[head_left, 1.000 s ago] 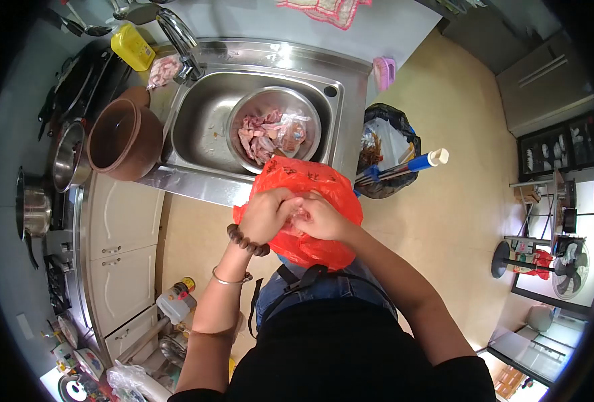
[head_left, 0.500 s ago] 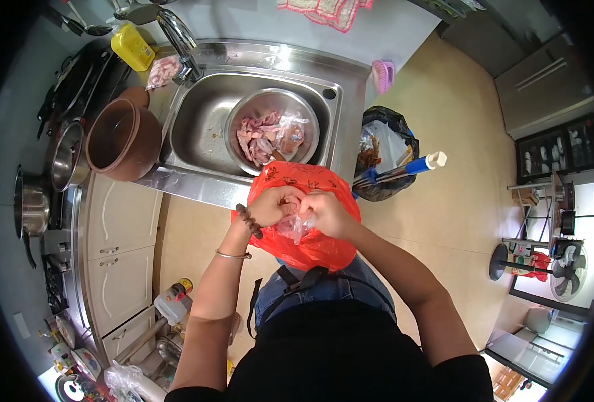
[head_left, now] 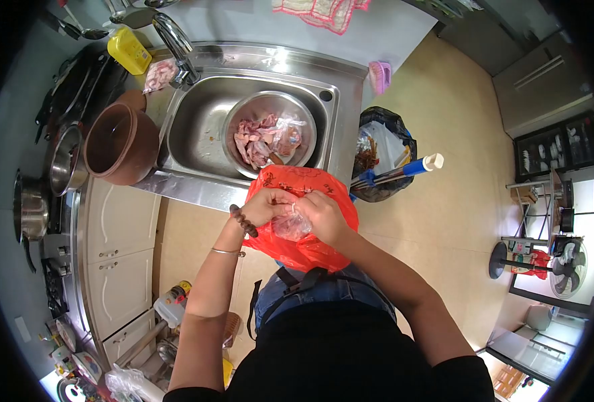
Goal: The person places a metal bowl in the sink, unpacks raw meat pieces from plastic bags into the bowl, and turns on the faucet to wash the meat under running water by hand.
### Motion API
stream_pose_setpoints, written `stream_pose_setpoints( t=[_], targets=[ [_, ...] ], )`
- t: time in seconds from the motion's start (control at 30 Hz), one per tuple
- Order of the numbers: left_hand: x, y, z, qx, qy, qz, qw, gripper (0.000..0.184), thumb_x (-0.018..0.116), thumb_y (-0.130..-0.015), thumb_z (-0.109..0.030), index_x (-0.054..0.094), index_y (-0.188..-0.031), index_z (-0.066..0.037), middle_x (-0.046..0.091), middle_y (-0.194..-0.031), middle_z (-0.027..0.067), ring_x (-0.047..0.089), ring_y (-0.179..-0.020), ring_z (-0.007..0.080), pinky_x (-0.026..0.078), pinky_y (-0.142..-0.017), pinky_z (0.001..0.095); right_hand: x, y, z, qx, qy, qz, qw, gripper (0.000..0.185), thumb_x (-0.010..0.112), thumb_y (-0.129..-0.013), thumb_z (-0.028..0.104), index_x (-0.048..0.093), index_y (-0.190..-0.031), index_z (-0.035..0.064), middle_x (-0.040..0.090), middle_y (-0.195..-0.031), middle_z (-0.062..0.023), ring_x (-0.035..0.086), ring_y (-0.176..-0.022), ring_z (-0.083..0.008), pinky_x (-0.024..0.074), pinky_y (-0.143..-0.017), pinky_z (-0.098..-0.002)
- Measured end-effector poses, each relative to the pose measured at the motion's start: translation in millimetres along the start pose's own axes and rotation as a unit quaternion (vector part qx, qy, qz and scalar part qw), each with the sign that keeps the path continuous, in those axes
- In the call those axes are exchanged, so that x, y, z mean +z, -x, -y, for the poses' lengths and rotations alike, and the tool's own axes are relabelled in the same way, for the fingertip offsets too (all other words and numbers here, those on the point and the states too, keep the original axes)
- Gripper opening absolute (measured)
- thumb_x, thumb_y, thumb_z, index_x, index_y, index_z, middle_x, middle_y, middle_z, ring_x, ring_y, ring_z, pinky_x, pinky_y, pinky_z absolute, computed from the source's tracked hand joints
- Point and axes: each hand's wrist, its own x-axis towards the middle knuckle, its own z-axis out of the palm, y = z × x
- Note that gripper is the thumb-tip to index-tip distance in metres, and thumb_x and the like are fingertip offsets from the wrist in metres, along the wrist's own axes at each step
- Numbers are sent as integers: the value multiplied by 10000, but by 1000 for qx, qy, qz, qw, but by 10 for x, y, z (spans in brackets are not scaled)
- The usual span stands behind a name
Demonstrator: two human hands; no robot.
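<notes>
My left hand (head_left: 272, 205) and my right hand (head_left: 322, 216) are close together, both with fingers pinched on the gathered top of a clear plastic bag (head_left: 291, 226). Something pinkish shows through the clear plastic, too blurred to name. Around and beneath it spreads a red plastic bag (head_left: 337, 194) with dark printing, in front of my waist at the sink's edge. Just beyond, a steel bowl (head_left: 312, 144) in the sink holds raw meat pieces (head_left: 255, 137) and another clear bag with contents (head_left: 287, 137).
The steel sink (head_left: 196, 144) has a curved faucet (head_left: 176, 43). A brown clay pot (head_left: 126, 151) stands left of it, near a yellow bottle (head_left: 129, 50) and a bag of pale pink pieces (head_left: 159, 75). At right is a black-lined trash bin (head_left: 377, 191) with a blue-and-white handle (head_left: 414, 167) across it.
Both hands have shifted slightly on the clear bag's top, and more of its pinkish body now shows beneath my fingers. The camera view has moved a little.
</notes>
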Motion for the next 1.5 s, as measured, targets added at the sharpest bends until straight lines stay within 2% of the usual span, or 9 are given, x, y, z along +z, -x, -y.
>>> stream_pose_setpoints(
  t=[0.27,0.47,0.67,0.73,1.1,1.27,1.37,1.43,1.5],
  targets=[
    [-6,-40,-147,59,-330,27,942,215,620,-652,7,633,-867,-5,627,-732,75,596,-689,121,485,-629,259,36,103,26,-69,7,26,997,147,528,-674,46,560,-807,-8,544,-824,-116,533,-761,-259,458,-683,-341],
    [-79,-93,52,130,-514,-114,840,140,607,-602,-56,604,-735,-11,598,-698,151,601,-677,283,480,-626,354,96,491,-223,-6,81,45,996,106,525,-661,98,520,-734,21,487,-720,-91,498,-722,-251,430,-653,-344],
    [359,122,-228,184,-501,-196,823,242,664,-616,-156,595,-813,-34,562,-814,148,576,-789,325,478,-696,397,-340,375,146,126,195,53,971,590,683,-610,222,511,-1160,95,412,-1217,-182,420,-1091,-334,385,-852,-420],
    [461,103,-97,132,-594,-166,776,234,671,-646,-204,599,-809,-53,541,-835,138,577,-765,338,490,-667,424,-313,410,57,271,157,84,946,928,779,-517,233,334,-1331,242,160,-1398,-190,392,-1107,-410,363,-867,-512],
    [387,-61,182,87,-632,-153,754,174,622,-691,-127,596,-846,-53,544,-884,152,600,-749,327,509,-624,412,79,607,-399,274,7,90,957,682,513,-702,1,333,-1335,177,266,-1310,-266,459,-1066,-420,423,-868,-427],
    [485,-16,-132,62,-706,1,706,155,616,-646,-74,564,-788,-42,565,-804,150,612,-737,306,515,-621,385,46,480,-335,275,3,113,955,602,471,-731,12,355,-1317,93,307,-1290,-259,451,-1071,-432,418,-878,-420],
    [560,154,-633,205,-634,-22,745,119,593,-662,-60,578,-778,-37,565,-781,134,598,-714,299,501,-609,380,-46,239,-341,469,-376,0,799,570,570,-721,98,413,-1268,60,461,-1104,-270,504,-978,-379,406,-862,-385],
    [644,315,-992,294,-565,-55,769,144,568,-672,-42,601,-812,-29,560,-757,124,577,-686,297,476,-586,383,-264,197,-258,321,-446,9,835,513,591,-719,147,475,-1209,53,527,-1029,-229,515,-981,-341,409,-853,-369],
    [650,536,-1287,323,-452,-92,827,212,579,-650,-20,616,-858,-26,580,-763,134,550,-681,281,445,-606,361,-214,199,-413,202,-194,83,956,325,472,-820,110,502,-1141,72,531,-1097,-214,531,-1024,-299,430,-834,-350]
  ],
)
